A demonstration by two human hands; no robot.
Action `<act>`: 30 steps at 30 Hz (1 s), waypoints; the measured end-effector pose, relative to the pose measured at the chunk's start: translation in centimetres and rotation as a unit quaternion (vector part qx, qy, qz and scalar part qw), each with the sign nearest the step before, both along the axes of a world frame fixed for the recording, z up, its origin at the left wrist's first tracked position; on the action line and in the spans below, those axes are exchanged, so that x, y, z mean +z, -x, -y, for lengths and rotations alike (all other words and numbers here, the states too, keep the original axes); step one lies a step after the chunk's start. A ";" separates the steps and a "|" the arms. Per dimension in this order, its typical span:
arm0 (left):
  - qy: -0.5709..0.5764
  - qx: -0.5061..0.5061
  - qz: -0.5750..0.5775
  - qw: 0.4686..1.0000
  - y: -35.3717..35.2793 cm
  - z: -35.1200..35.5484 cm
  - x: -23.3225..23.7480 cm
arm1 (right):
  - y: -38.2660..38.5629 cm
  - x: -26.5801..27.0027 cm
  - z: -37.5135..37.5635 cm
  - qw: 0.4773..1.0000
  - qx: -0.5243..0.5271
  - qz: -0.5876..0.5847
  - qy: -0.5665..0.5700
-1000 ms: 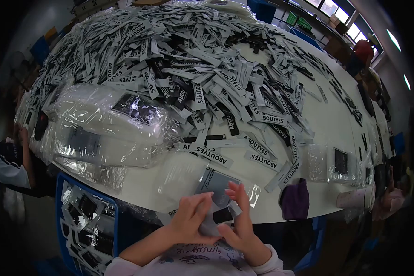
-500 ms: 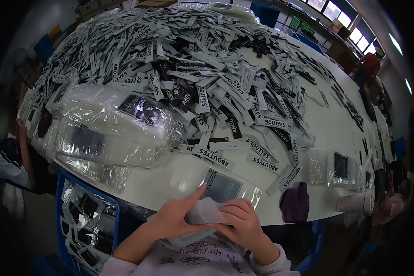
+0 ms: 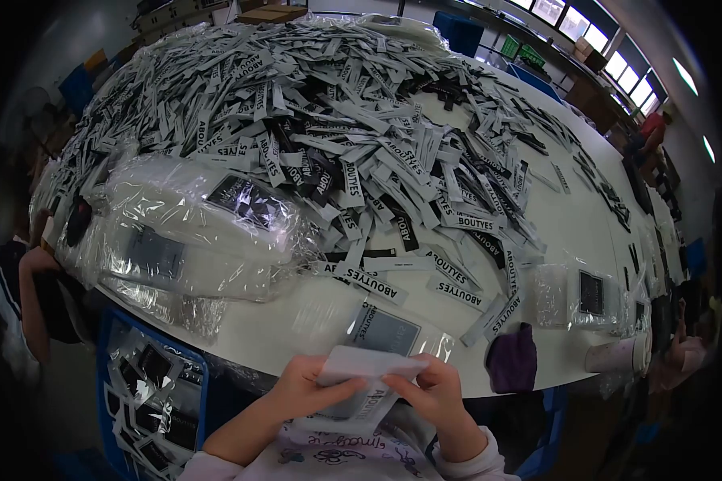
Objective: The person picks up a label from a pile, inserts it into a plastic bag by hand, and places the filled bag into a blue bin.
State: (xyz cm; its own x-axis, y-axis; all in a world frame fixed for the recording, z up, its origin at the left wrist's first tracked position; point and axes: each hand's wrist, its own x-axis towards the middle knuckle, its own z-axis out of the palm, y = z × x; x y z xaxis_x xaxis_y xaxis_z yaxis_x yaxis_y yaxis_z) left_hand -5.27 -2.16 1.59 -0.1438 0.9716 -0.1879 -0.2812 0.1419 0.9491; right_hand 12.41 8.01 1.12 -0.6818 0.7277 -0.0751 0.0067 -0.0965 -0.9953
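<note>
A translucent plastic bag (image 3: pixel 367 363) is held in front of my chest, its upper part folded or standing up and dark "ABOUTYES" lettering showing lower on its face. Fingers and thumb of my left hand (image 3: pixel 314 391) close on its left side. My right hand (image 3: pixel 435 393) pinches the right side, thumb over the face. Just beyond my hands, on the white table (image 3: pixel 257 325), lies a clear bag with a grey printed panel (image 3: pixel 387 330). Loose ABOUTYES sachets (image 3: pixel 369 282) lie beyond that.
A heap of grey and black sachets (image 3: pixel 241 88) covers the table's far side. Clear plastic packs (image 3: pixel 192 248) lie at left. On the right are another pack (image 3: pixel 569 297), a purple cloth (image 3: pixel 512 359) and a cup (image 3: pixel 618 354). A blue bin (image 3: pixel 204 393) holds filled bags.
My hands have turned the bag so its lettering shows, and my left thumb has come down onto it. A person at the left edge has shifted an arm.
</note>
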 end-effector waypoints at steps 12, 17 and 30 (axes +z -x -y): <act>-0.143 0.082 -0.133 0.977 2.6 3.6 0.7 | 4.5 1.2 -0.8 0.963 0.194 0.001 -0.189; -0.003 0.162 -0.465 0.870 8.5 12.7 2.9 | 8.4 -2.0 -6.1 0.928 0.073 0.088 -0.355; 0.122 0.221 -0.655 0.713 7.1 16.1 -4.1 | 12.3 -2.9 -11.5 0.833 0.042 0.214 -0.509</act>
